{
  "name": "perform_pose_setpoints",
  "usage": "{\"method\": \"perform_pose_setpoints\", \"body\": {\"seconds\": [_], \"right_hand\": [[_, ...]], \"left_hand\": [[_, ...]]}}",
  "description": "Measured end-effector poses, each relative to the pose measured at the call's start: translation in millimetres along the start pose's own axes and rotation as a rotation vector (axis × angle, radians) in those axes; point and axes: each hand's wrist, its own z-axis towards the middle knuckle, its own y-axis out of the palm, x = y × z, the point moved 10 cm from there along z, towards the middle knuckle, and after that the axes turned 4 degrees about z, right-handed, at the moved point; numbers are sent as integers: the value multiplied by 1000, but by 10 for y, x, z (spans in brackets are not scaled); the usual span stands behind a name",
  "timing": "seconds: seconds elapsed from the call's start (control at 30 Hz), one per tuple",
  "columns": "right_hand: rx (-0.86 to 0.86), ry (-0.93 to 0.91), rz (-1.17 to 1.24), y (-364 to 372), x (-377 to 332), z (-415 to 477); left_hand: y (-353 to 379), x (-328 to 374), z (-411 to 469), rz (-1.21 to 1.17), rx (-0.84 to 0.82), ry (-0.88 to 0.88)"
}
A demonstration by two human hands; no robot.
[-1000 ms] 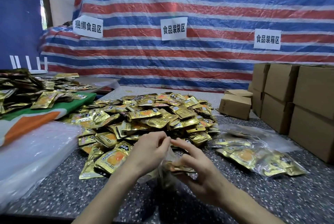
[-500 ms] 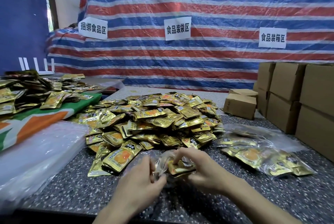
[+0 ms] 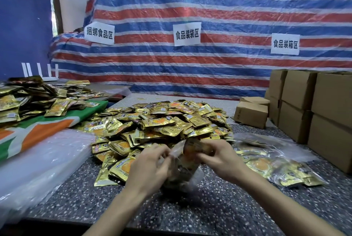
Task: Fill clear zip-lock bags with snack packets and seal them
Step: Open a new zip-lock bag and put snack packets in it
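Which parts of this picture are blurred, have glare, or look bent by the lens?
Head view: motion blur smears the clear bag between the left hand and right hand; head view: soft glare lies on the plastic sheet at left; head view: the cardboard boxes at right lean from wide-angle distortion; the packet pile looks fairly sharp.

I see gold-and-orange snack packets (image 3: 167, 121) on my speckled grey tabletop (image 3: 219, 207), a red-white-blue striped tarp (image 3: 209, 7), and brown boxes (image 3: 327, 106).
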Motion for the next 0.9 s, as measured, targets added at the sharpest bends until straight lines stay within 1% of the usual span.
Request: {"method": "perform_pose_setpoints", "body": {"seconds": [0.13, 0.2, 0.27, 0.37, 0.47, 0.53, 0.6, 0.8, 0.9], "right_hand": [[92, -68, 49, -232, -277, 67], [165, -87, 100, -356, -363, 75], [190, -119, 88, -420, -453, 68], [165, -265, -141, -453, -669, 50], [162, -442, -290, -468, -877, -24], [171, -511, -370, -433, -929, -74], [170, -495, -376, -396, -882, -76], [72, -173, -259, -336, -573, 94], [45, -138, -208, -415, -676, 120]], "left_hand": [[-205, 88, 254, -191, 15, -1], [-307, 196, 344, -231, 24, 39], [-344, 261, 407, -271, 3, 52], [-332, 266, 451, -343, -47, 13], [-334, 279, 443, -372, -68, 13], [-342, 297, 427, -421, -73, 11], [-342, 324, 412, -468, -81, 7], [-367, 391, 458, -435, -68, 37], [-428, 421, 502, -355, -15, 75]]}}
